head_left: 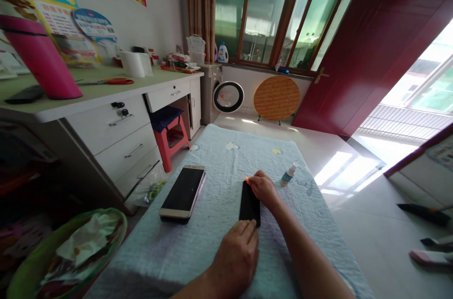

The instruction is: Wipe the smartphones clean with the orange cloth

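Note:
A black smartphone point(249, 202) lies flat on the pale blue cloth, dark screen up. My left hand point(236, 249) is at its near end, closed fingers gripping the bottom edge. At the far end, my right hand point(264, 189) pinches a small orange piece point(248, 179) against the phone's top edge; most of it is hidden by my fingers, so its kind is unclear. To the right stands a small spray bottle point(288, 175) with a white top. On the left is a stack of phones point(182, 192), a gold-framed one uppermost.
The blue cloth point(219, 162) covers the table. A long desk point(106, 96) runs along the left wall, holding a pink flask point(42, 58), scissors point(116, 81) and a paper roll point(132, 64). A waste basket point(122, 230) sits at lower left; a red stool point(171, 141) is tucked beside the drawers.

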### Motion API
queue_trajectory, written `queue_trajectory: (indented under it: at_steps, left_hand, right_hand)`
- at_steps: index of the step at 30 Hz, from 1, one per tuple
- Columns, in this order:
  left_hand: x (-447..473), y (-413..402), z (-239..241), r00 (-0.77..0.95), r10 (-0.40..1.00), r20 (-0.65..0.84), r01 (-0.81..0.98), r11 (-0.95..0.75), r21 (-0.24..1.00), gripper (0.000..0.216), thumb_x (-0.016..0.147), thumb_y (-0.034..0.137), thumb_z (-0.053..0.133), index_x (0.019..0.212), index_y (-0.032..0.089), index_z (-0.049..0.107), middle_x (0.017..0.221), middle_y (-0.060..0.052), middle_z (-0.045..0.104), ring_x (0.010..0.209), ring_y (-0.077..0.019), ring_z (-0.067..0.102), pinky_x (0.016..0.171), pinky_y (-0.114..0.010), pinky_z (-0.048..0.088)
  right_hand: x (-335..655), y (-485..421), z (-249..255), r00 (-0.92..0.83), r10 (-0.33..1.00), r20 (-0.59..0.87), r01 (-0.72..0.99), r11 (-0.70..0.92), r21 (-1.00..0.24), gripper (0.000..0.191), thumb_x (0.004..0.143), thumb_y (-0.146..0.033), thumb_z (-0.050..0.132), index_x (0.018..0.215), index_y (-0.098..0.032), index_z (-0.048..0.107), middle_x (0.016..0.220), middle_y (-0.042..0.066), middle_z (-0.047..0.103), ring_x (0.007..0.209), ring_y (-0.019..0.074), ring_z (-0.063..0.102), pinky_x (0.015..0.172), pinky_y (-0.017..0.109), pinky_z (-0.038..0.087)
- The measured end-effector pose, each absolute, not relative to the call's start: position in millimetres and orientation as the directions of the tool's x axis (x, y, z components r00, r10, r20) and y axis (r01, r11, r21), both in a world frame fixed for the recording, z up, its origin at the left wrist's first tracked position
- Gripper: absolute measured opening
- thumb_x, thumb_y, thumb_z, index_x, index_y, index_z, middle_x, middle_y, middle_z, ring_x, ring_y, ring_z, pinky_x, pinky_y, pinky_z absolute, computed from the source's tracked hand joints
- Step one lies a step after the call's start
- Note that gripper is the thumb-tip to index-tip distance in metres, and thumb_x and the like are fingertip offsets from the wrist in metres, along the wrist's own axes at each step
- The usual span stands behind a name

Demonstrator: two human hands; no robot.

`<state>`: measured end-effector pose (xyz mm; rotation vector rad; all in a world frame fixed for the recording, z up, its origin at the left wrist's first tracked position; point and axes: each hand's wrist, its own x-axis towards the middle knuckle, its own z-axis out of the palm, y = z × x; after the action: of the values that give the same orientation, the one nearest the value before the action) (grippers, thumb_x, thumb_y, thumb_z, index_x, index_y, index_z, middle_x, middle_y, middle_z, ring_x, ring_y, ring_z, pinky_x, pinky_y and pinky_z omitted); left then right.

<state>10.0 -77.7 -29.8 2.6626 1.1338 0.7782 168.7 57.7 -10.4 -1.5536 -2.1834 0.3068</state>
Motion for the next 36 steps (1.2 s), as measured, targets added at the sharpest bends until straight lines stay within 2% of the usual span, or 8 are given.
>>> queue_trajectory:
  at_steps: [10, 21, 26, 30, 36]
  left_hand:
    - [11, -79, -26, 0.587, 0.701, 0.405, 0.626, -0.71, 0.323, 0.034, 0.084, 0.012, 0.053, 0.116, 0.008, 0.062, 0.126, -0.016, 0.062, 0.113, -0.0289, 0.056, 0.101, -0.042, 0.048]
    - [9, -77, -21, 0.585, 0.705, 0.401, 0.608, -0.709, 0.358, 0.032, 0.086, 0.006, 0.047, 0.114, 0.008, 0.062, 0.121, -0.016, 0.063, 0.112, -0.0286, 0.057, 0.1, -0.042, 0.05]
    - [7, -75, -24, 0.492, 0.775, 0.398, 0.611, -0.632, 0.477, 0.034, 0.089, 0.005, 0.04, 0.119, 0.014, 0.055, 0.127, -0.014, 0.055, 0.112, -0.0243, 0.059, 0.098, -0.039, 0.051]
    - [6, -75, -26, 0.429, 0.806, 0.407, 0.566, -0.591, 0.575, 0.044, 0.086, 0.003, 0.038, 0.127, 0.017, 0.046, 0.125, -0.012, 0.052, 0.111, -0.0205, 0.059, 0.097, -0.034, 0.052]
    - [2, -72, -34, 0.384, 0.836, 0.393, 0.655, -0.547, 0.522, 0.046, 0.084, 0.01, 0.046, 0.13, 0.014, 0.045, 0.135, -0.016, 0.048, 0.128, -0.0283, 0.047, 0.106, -0.048, 0.043]
  right_hand:
    - [182, 27, -11, -0.218, 0.948, 0.23, 0.88, 0.293, -0.374, 0.026, 0.092, -0.021, 0.049, 0.08, -0.02, 0.072, 0.081, 0.002, 0.054, 0.074, 0.012, 0.053, 0.069, 0.022, 0.04]
    - [174, -22, -14, -0.282, 0.932, 0.226, 0.777, 0.36, -0.517, 0.027, 0.093, -0.02, 0.047, 0.079, -0.021, 0.07, 0.083, 0.003, 0.055, 0.074, 0.0132, 0.054, 0.068, 0.024, 0.042]
    - [174, -38, -10, -0.315, 0.93, 0.19, 0.71, 0.364, -0.603, 0.027, 0.092, -0.021, 0.047, 0.083, -0.022, 0.072, 0.086, 0.002, 0.056, 0.075, 0.0124, 0.056, 0.069, 0.023, 0.044]
    - [177, -48, -6, -0.339, 0.929, 0.149, 0.683, 0.352, -0.64, 0.025, 0.09, -0.018, 0.047, 0.085, -0.022, 0.072, 0.09, 0.003, 0.056, 0.078, 0.0126, 0.056, 0.071, 0.023, 0.044]
    - [181, -55, -5, -0.379, 0.917, 0.125, 0.633, 0.356, -0.688, 0.023, 0.086, -0.013, 0.051, 0.084, -0.022, 0.072, 0.089, 0.002, 0.056, 0.077, 0.0119, 0.057, 0.072, 0.023, 0.043]
